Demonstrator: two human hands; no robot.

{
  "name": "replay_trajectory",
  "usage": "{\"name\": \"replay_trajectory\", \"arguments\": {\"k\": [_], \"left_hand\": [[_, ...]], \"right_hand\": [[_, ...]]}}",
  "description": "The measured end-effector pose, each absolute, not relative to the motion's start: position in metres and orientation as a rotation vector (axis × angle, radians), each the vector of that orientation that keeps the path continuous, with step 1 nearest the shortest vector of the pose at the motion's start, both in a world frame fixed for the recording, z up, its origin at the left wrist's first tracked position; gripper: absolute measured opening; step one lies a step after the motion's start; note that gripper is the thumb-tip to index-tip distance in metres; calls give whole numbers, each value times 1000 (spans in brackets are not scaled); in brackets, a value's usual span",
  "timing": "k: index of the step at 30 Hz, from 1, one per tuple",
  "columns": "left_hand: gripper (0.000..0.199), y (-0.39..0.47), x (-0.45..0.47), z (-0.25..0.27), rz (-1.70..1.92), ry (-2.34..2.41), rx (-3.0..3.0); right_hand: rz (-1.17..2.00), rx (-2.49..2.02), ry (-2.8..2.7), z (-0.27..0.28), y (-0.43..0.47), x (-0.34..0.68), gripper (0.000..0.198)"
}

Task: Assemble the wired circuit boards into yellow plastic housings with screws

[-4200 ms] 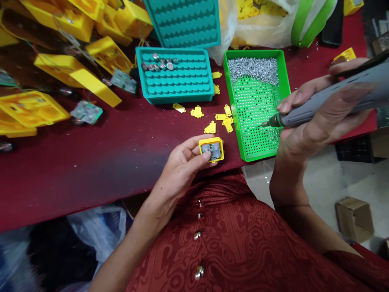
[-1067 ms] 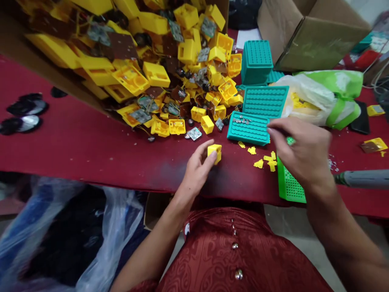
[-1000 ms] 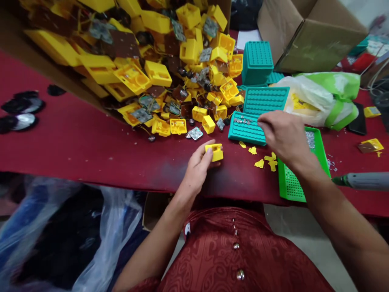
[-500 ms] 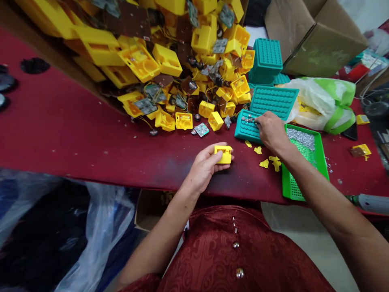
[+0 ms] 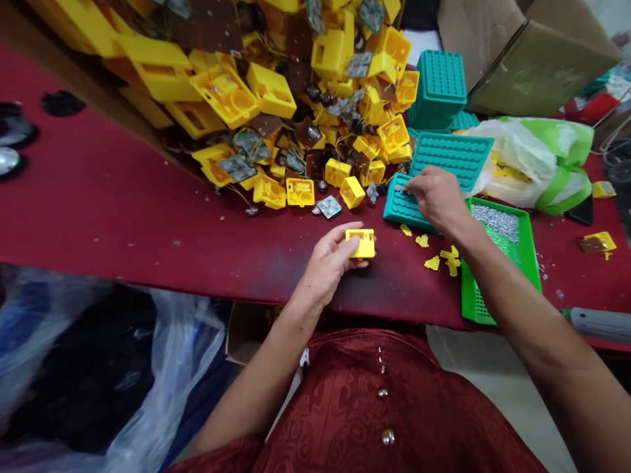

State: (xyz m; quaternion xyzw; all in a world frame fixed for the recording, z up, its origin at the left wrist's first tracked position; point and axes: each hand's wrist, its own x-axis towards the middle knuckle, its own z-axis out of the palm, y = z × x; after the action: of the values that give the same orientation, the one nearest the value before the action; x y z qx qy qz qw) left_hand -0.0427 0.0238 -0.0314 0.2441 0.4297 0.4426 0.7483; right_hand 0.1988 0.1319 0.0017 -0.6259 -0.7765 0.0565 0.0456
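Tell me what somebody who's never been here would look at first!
Probably the big jumble of yellow cases spilling across the top left and middle. Next might be the bright green tray on the right, partly behind the right forearm, with a heap of tiny silvery pieces at its far end. In the middle, the left hand holds a small yellow case, while the right hand is at the teal tray.

The yellow case (image 5: 365,245) in my left hand (image 5: 331,259) looks like smooth, faintly glossy plastic; the teal tray (image 5: 407,210) is matt plastic, ridged inside; the green basket (image 5: 528,255) is glossier plastic, holding bright metal screws (image 5: 497,222); the surface (image 5: 142,230) is matt red fabric; the carton (image 5: 525,72) is dull cardboard; my shirt (image 5: 340,407) is lustrous cloth, its buttons (image 5: 388,436) polished metal.
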Motion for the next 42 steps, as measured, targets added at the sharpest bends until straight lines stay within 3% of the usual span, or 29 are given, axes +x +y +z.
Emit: {"name": "replay_trajectory", "arguments": {"k": [13,16,23,34,39,42], "left_hand": [[45,17,-42,-32,982,921,566],[49,15,-40,-35,1012,974,631],[49,12,-31,-33,993,1118,841],[46,4,-29,-23,900,1228,963],[49,11,-29,-23,862,1202,857],[50,11,-26,-24,871,1201,849]], "right_hand": [[44,-1855,-2348,-3,117,199,23],[200,-1673,-2228,11,89,185,21],[908,-1509,-1917,15,31,137,18],[653,-1531,-1989,5,14,145,26],[846,-1497,-1767,-2,9,162,27],[1075,-1448,-1446,-7,8,163,17]]}}
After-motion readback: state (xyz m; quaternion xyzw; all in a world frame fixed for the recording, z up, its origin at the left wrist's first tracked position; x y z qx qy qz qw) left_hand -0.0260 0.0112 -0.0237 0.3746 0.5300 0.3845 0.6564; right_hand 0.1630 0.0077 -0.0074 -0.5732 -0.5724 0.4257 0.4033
